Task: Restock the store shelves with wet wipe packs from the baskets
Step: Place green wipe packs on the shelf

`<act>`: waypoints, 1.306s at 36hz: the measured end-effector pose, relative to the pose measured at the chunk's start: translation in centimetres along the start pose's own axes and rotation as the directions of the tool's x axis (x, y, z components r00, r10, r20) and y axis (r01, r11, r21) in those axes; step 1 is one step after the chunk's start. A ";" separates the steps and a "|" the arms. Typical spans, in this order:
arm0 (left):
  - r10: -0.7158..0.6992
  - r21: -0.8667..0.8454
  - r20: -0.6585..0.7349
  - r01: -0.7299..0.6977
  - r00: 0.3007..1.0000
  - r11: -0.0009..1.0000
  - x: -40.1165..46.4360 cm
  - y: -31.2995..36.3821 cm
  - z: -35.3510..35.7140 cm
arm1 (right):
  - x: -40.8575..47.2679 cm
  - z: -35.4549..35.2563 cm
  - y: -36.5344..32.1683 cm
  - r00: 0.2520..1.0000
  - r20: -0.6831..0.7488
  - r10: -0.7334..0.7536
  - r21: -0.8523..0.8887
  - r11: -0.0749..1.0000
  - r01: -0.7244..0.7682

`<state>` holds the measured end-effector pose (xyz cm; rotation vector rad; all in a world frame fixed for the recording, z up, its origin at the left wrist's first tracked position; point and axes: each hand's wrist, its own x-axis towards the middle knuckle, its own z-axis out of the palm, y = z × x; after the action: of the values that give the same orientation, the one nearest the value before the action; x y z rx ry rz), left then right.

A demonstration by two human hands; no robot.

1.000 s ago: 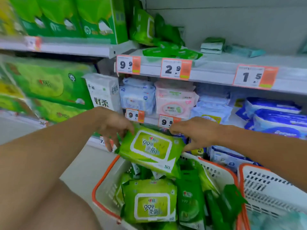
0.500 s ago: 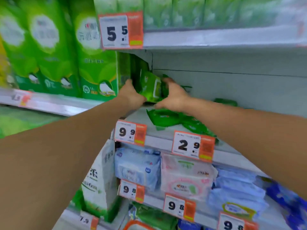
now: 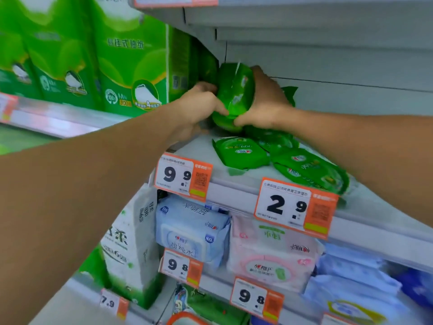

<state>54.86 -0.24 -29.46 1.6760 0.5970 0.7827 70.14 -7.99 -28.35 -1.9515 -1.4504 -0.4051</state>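
Presently both hands are up at the upper shelf (image 3: 199,146), clamped on one green wet wipe pack (image 3: 234,95). The pack stands on edge, tilted, at the back left corner of that shelf, right beside the tall green tissue box (image 3: 131,66) on the adjoining shelving. The left hand (image 3: 199,106) grips the pack's left side and lower end, thumb curled against its face; the right hand (image 3: 264,99) wraps over the pack's right side and top, fingers curled round it. The fingertips behind the pack are hidden.

Flat on the same shelf, just below and to the right of the held pack, lie smaller green wipe packs (image 3: 243,153), overlapping one another toward the shelf's front edge. A price label marked 9.9 (image 3: 182,175) hangs on the shelf lip under the hands; a second label marked 2.9 (image 3: 295,207) hangs farther right.

On the shelf below sit a blue wipe pack (image 3: 192,231) and a pink wipe pack (image 3: 269,256), side by side and touching. At the bottom edge an orange basket rim (image 3: 185,317) shows in part.
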 end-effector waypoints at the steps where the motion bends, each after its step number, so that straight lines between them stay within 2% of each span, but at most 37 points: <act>1: 0.024 -0.062 0.015 -0.023 1.000 0.998 -0.5 0.5 0.3 | -0.6 -0.9 -0.4 0.999 -0.035 0.029 0.079 0.997 -0.026; 4: 0.159 -0.126 0.070 -0.149 0.985 0.981 -2.3 1.3 0.6 | -2.6 -3.2 -2.2 0.977 -0.112 0.180 0.400 0.909 -0.122; 7: 0.240 0.112 0.041 -0.244 0.970 0.963 -4.1 0.9 0.4 | -4.9 -4.8 -3.7 0.947 -0.003 0.322 0.686 0.689 -0.232; 9: 0.289 0.339 -0.001 -0.271 0.957 0.901 -5.6 0.9 0.8 | -6.7 -6.0 -4.7 0.931 0.093 0.352 0.765 0.574 -0.293; 11: 0.315 0.488 -0.033 -0.260 0.949 0.833 -7.2 1.3 1.5 | -8.7 -7.2 -5.6 0.920 0.136 0.368 0.798 0.509 -0.322; 15: 0.409 0.556 0.055 -0.368 0.911 0.745 -9.4 2.8 2.9 | -11.8 -9.4 -5.9 0.883 0.107 0.457 0.892 0.348 -0.289; 18: 0.442 0.576 0.155 -0.444 0.884 0.687 -11.2 4.3 3.9 | -13.9 -11.3 -5.4 0.890 0.148 0.431 0.933 0.239 -0.270; 21: 0.532 0.603 0.244 -0.557 0.811 0.572 -12.8 5.4 5.2 | -16.3 -12.9 -4.6 0.915 0.142 0.377 0.930 0.265 -0.253; 24: 0.610 0.584 0.293 -0.643 0.736 0.495 -14.1 6.3 6.4 | -18.5 -14.8 -4.0 0.939 0.035 0.343 0.921 0.354 -0.164; 27: 0.656 0.563 0.360 -0.715 0.664 0.414 -15.4 7.8 7.3 | -20.6 -17.1 -3.9 0.940 -0.051 0.338 0.912 0.399 -0.094; 29: 0.625 0.519 0.418 -0.737 0.660 0.432 -17.0 8.8 7.5 | -22.2 -18.5 -4.1 0.931 -0.065 0.358 0.917 0.390 -0.086; 31: 0.599 0.442 0.453 -0.750 0.661 0.493 -18.6 9.7 7.7 | -23.5 -19.5 -4.2 0.920 -0.055 0.389 0.933 0.349 -0.092; 35: 0.537 0.344 0.487 -0.716 0.689 0.607 -21.2 12.0 8.4 | -24.5 -21.8 -4.7 0.885 0.049 0.462 0.958 0.228 -0.172; 37: 0.480 0.338 0.497 -0.670 0.723 0.660 -22.3 13.1 8.8 | -24.7 -23.2 -5.2 0.878 0.129 0.460 0.930 0.252 -0.269; 39: 0.420 0.324 0.483 -0.602 0.769 0.730 -23.2 13.5 9.5 | -24.7 -24.3 -5.9 0.887 0.221 0.406 0.852 0.362 -0.378; 42: 0.321 0.232 0.379 -0.425 0.868 0.875 -23.7 12.1 10.4 | -25.1 -24.7 -6.4 0.857 0.389 0.339 0.691 0.508 -0.515; 44: 0.193 0.080 0.319 -0.229 0.928 0.970 -24.1 10.1 10.6 | -25.8 -24.4 -6.2 0.826 0.456 0.332 0.616 0.552 -0.562; 47: -0.015 -0.166 0.324 0.073 0.946 0.983 -25.4 6.5 10.2 | -27.3 -23.5 -5.1 0.796 0.500 0.342 0.560 0.573 -0.598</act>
<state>46.03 -26.97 -29.41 1.5769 0.3246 0.4977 59.43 -42.71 -25.86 -1.6862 -0.9516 0.6971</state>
